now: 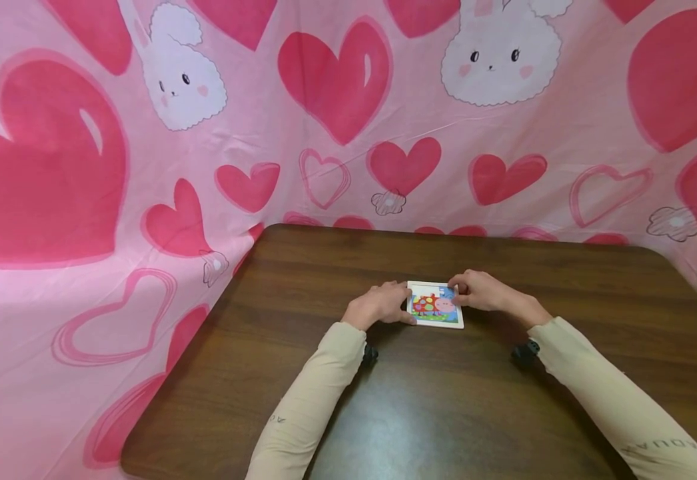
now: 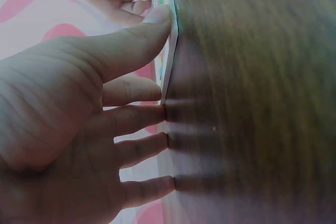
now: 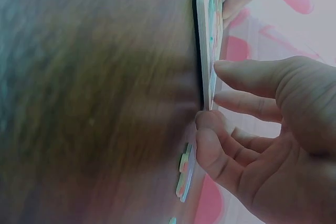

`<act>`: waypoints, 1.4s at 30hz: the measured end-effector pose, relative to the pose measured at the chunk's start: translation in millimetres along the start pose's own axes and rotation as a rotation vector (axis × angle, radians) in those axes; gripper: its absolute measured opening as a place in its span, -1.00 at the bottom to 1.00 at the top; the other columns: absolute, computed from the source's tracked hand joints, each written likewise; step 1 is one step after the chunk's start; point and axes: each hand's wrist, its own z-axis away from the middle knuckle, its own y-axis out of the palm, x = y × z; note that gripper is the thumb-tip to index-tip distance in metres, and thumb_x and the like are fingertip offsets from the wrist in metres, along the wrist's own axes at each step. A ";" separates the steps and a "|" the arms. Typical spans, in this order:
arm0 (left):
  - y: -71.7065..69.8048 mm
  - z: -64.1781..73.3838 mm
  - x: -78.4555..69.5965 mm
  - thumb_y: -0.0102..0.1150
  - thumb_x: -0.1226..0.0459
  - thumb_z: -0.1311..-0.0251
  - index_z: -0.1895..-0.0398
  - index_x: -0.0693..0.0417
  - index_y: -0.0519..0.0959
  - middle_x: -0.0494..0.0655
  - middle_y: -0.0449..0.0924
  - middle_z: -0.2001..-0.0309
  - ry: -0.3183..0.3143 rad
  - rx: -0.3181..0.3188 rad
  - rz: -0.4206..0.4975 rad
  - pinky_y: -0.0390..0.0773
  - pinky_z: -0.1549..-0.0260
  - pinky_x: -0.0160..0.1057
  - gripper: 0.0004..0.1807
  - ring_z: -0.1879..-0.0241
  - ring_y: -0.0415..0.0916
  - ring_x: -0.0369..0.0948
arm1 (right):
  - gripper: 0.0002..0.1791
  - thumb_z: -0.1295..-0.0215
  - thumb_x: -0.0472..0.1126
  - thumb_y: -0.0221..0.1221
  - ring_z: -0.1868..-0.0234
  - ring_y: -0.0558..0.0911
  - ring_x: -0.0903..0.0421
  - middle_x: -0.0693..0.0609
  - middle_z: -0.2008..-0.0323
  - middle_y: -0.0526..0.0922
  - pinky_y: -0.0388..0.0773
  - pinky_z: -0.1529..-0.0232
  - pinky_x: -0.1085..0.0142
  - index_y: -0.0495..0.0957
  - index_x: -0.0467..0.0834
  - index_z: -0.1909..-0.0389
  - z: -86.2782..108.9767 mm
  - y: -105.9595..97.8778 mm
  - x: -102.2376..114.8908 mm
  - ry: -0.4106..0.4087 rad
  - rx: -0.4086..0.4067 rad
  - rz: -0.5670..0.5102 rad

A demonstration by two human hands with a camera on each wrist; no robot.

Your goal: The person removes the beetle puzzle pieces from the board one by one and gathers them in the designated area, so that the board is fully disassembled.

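Note:
A small jigsaw puzzle board (image 1: 436, 315) with a white frame lies flat on the brown table, showing a pink pig and a red spotted shape. My left hand (image 1: 382, 303) is at its left side; the thumb (image 2: 157, 17) rests on the near left part of the frame, and the other fingers reach down, fairly straight, to the frame's edge and the tabletop. At the far right corner, my right hand (image 1: 484, 291) holds the board, thumb (image 3: 231, 72) and forefinger on its face, other fingers curled against the side. Whether a loose piece sits under those fingertips is hidden.
Loose puzzle pieces (image 3: 184, 174) lie on the tabletop beyond my right hand in the right wrist view. The wooden table (image 1: 420, 413) ends at a pink cloth (image 1: 336, 133) with hearts and rabbits, hanging behind it and on its left.

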 end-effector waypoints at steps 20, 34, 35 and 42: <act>0.2 0.2 1.2 0.21 -0.16 -0.20 -0.41 -0.09 0.34 -0.10 0.14 -0.52 -0.008 0.006 0.043 0.19 -0.43 0.01 -0.25 -0.50 0.09 -0.08 | -0.64 -0.23 -0.20 0.31 0.32 0.48 0.08 -0.07 0.31 0.61 0.46 0.26 0.25 0.59 -0.29 0.00 -4.5 -2.1 3.5 0.008 0.058 0.018; 1.6 0.1 1.5 0.22 -0.16 -0.20 -0.40 -0.09 0.35 -0.10 0.17 -0.51 0.002 -0.004 0.034 0.22 -0.41 0.01 -0.25 -0.48 0.12 -0.08 | -0.64 -0.18 -0.24 0.36 0.28 0.46 0.04 -0.12 0.28 0.51 0.48 0.23 0.22 0.47 -0.26 0.09 -5.9 -0.6 6.5 0.022 0.007 -0.013; 1.7 0.2 1.3 0.23 -0.16 -0.19 -0.41 -0.09 0.35 -0.10 0.17 -0.51 0.001 -0.004 0.034 0.22 -0.41 0.01 -0.25 -0.48 0.12 -0.08 | -0.64 -0.17 -0.24 0.36 0.28 0.47 0.04 -0.12 0.28 0.51 0.47 0.22 0.22 0.46 -0.26 0.09 -6.0 -0.3 6.7 0.020 0.003 -0.012; 1.6 0.2 0.8 0.23 -0.17 -0.19 -0.40 -0.10 0.36 -0.11 0.18 -0.50 0.000 -0.009 0.029 0.25 -0.40 0.00 -0.25 -0.47 0.14 -0.08 | -0.63 -0.18 -0.27 0.35 0.32 0.47 0.06 -0.07 0.35 0.51 0.45 0.26 0.25 0.38 -0.22 0.11 -6.0 -0.3 7.5 0.023 -0.001 -0.049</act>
